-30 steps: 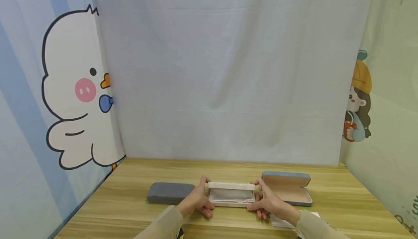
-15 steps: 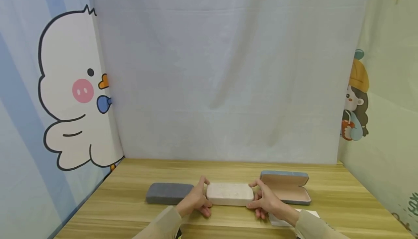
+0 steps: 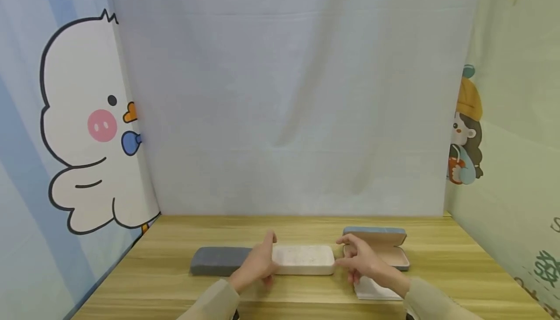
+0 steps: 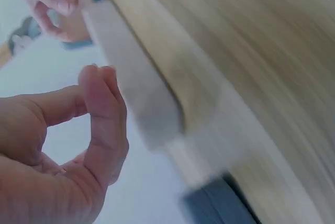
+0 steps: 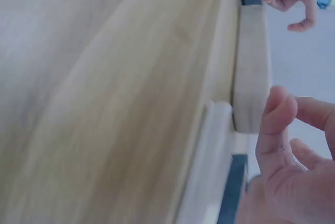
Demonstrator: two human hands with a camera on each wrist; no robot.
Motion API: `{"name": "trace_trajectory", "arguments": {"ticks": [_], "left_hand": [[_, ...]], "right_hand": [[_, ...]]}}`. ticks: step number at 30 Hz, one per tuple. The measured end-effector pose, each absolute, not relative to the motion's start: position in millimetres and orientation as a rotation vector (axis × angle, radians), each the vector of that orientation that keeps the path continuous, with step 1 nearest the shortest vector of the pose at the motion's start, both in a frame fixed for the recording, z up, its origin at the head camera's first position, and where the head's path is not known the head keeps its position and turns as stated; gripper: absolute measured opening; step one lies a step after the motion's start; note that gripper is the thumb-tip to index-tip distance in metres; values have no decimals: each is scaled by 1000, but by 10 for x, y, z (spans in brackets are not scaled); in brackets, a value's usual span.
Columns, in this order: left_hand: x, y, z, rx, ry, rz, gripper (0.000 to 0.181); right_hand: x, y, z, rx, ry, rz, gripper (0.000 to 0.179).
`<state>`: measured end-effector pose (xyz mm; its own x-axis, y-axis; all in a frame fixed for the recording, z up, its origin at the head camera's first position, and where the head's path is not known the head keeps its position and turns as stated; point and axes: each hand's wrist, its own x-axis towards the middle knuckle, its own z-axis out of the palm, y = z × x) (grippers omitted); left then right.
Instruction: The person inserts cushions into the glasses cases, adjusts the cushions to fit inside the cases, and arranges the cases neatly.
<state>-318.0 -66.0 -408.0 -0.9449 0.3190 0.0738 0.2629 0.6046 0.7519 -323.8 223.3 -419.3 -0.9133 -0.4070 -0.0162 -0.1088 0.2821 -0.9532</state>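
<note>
The left hand (image 3: 258, 260) and right hand (image 3: 363, 261) are relaxed and grip nothing. Between them one white case (image 3: 305, 257) lies flat on the desk (image 3: 306, 293), its long axis running from hand to hand; the left hand seems nearer, though blur in its wrist view leaves contact uncertain. Counting outward: one white sheet (image 3: 372, 290) lies beneath the right hand, on its near side; one closed grey case (image 3: 216, 260), just left of the left hand; one open blue case (image 3: 395, 254), just beyond the right.
</note>
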Motion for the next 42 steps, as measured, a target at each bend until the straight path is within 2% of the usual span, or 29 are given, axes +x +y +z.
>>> {"name": "trace_trajectory", "arguments": {"ticks": [5,13,23,34,38,42], "left_hand": [[-3062,-345,-3994,535,2507,1452,46],[-2922,302,-4166,431,2038,1713,35],[-2891,739,-4332,236,1936,1843,31],[-2853,1020,-4317,119,2144,1849,22],[-2829,1050,-4324,104,2155,1851,17],[-2852,1042,-4308,75,2154,1825,14]], "right_hand": [[-3159,2563,-4092,-397,2388,-1697,53],[-2978,3105,-4085,-259,2344,-1711,59],[-2757,3613,-4196,-188,2403,-1555,54],[-2662,3618,-4301,-7,2496,-1476,31],[-2657,3614,-4339,-22,2497,-1471,20],[-2672,3636,-4355,-58,2505,-1457,17]]}}
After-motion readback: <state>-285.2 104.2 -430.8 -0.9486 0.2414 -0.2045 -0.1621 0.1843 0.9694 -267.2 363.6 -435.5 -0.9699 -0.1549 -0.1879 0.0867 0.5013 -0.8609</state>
